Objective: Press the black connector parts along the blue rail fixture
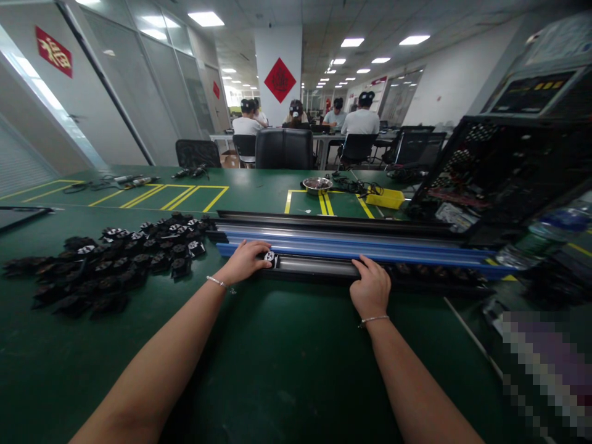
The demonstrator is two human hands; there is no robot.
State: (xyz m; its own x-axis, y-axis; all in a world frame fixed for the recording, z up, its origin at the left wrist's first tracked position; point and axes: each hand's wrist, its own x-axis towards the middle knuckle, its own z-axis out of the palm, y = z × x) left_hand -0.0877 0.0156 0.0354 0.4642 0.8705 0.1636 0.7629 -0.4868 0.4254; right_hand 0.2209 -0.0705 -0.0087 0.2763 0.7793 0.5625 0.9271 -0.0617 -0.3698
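Small black part [270, 256] with a white mark sits at the left end of the long rail [324, 266], on the green table [277, 370], pinched at the fingertips of the left hand [243, 262]. Right hand [370, 291] lies closed over the rail's front edge further right, fingers curled on it, holding nothing else. Pile of black parts [115, 259] lies left of the rail near the left hand; blue strips [346, 243] run behind the rail; metal bowl [317, 184] and yellow box [385, 198] well behind.
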